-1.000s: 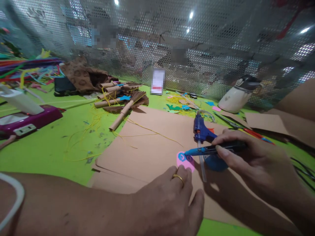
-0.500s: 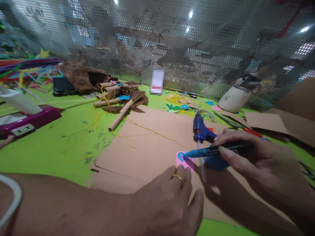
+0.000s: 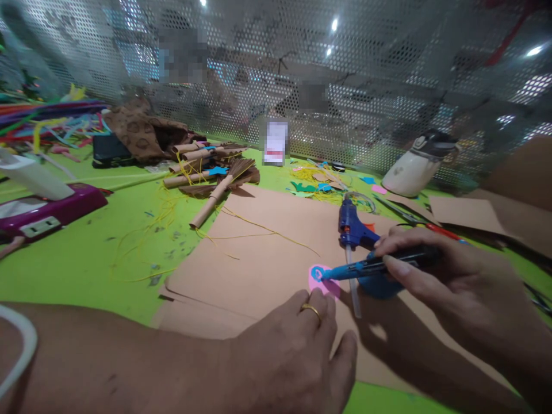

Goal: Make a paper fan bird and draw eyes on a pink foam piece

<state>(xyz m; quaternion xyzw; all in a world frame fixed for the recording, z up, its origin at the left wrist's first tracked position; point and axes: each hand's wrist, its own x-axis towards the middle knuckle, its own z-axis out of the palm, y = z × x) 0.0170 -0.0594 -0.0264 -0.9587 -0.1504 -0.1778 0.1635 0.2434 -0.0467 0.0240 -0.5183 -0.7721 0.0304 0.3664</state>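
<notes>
My right hand (image 3: 435,276) is closed around a blue-tipped marker pen (image 3: 366,265) with a dark barrel. Its tip rests on or just over a small round pink paper piece (image 3: 331,290) that bears a blue ring-shaped mark. My left hand (image 3: 302,339), with a gold ring on one finger, lies over the paper, its fingertips at the lower edge of the pink piece and the thumb apart. Under both is a large brown card sheet (image 3: 259,241). A blue glue gun (image 3: 356,227) with a clear glue stick lies just beyond the marker.
Brown paper rolls (image 3: 213,201) with yellow string lie at the back left. A purple power strip (image 3: 56,213) sits on the left. Scissors (image 3: 431,224), a white pot (image 3: 409,169) and card pieces are on the right. A perforated screen (image 3: 259,69) stands behind the green table (image 3: 129,230).
The marker has shifted and tilted very slightly in my right hand, its tip staying at the blue mark. My left hand looks still.
</notes>
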